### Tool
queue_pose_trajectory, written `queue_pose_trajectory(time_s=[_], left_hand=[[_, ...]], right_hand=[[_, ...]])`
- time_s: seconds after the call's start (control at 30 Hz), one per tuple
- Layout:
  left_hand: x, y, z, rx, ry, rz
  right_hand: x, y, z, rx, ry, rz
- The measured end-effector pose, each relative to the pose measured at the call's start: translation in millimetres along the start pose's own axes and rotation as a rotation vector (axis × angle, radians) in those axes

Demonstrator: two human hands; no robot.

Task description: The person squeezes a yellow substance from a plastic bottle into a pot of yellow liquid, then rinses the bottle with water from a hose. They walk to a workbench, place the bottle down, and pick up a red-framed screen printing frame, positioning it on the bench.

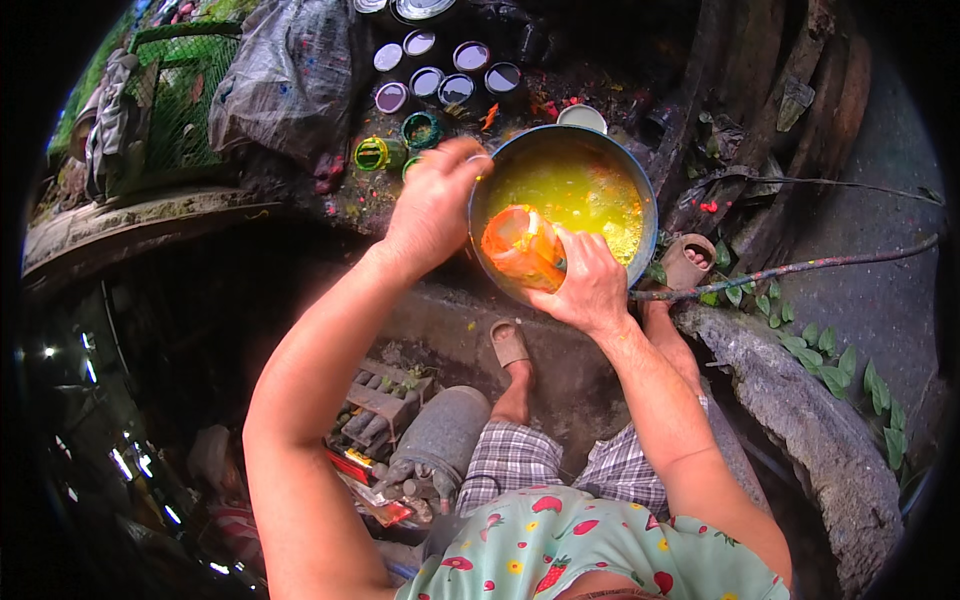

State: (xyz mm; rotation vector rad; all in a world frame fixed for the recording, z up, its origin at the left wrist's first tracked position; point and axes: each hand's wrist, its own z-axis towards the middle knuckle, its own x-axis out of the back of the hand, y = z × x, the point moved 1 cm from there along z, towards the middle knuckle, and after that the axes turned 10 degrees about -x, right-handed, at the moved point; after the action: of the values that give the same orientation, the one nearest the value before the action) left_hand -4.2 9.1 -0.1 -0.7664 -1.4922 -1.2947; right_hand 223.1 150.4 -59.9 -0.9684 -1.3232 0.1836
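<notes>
Our left hand point(432, 205) gripped the round metal bowl's point(640, 180) rim; our right hand point(590, 285) clasped an orange-smeared jar point(522, 248), its mouth hidden.

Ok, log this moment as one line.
left hand: grips bowl rim | right hand: tilts orange jar over bowl | bowl: yellow liquid

**Paint-stained ledge crowded with tins and a basin**

A rough, dark stone ledge point(300, 190) runs across the far side of the scene, flecked with paint. On it, right of centre, sits a round metal basin point(640, 190) of yellow liquid. Farther back stand several small open tins point(440, 70) with pale insides. Left of the basin are green-rimmed tins point(395, 145). A crumpled grey plastic bag point(285, 75) lies at far left.
</notes>
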Motion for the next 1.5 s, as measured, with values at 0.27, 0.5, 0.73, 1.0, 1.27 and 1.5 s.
queue_pose_trajectory(time_s=[0.27, 0.5, 0.73, 1.0, 1.27, 1.5], left_hand=[[0.4, 18.4, -6.1, -0.473, -0.604, 0.138], [-6.7, 38.1, -12.3, -0.247, -0.662, 0.035], [-1.9, 45.2, -2.7, -0.188, -0.788, 0.013], [14.6, 45.5, 18.8, -0.244, -0.944, -0.031], [35.8, 25.9, 39.0, 0.153, -0.848, -0.604], [69.2, 2.0, 54.3, 0.402, -0.429, -1.158]], right_hand=[[-0.2, 3.5, -4.8, 0.039, 0.034, -0.008], [4.9, 1.7, -4.9, 0.057, 0.016, -0.031], [4.4, 0.5, -7.1, 0.104, 0.029, -0.01], [8.0, -3.2, -10.2, 0.136, 0.004, -0.005], [10.3, 0.6, -6.9, 0.118, 0.018, 0.018], [12.2, 3.7, -4.7, 0.053, 0.026, 0.022]])
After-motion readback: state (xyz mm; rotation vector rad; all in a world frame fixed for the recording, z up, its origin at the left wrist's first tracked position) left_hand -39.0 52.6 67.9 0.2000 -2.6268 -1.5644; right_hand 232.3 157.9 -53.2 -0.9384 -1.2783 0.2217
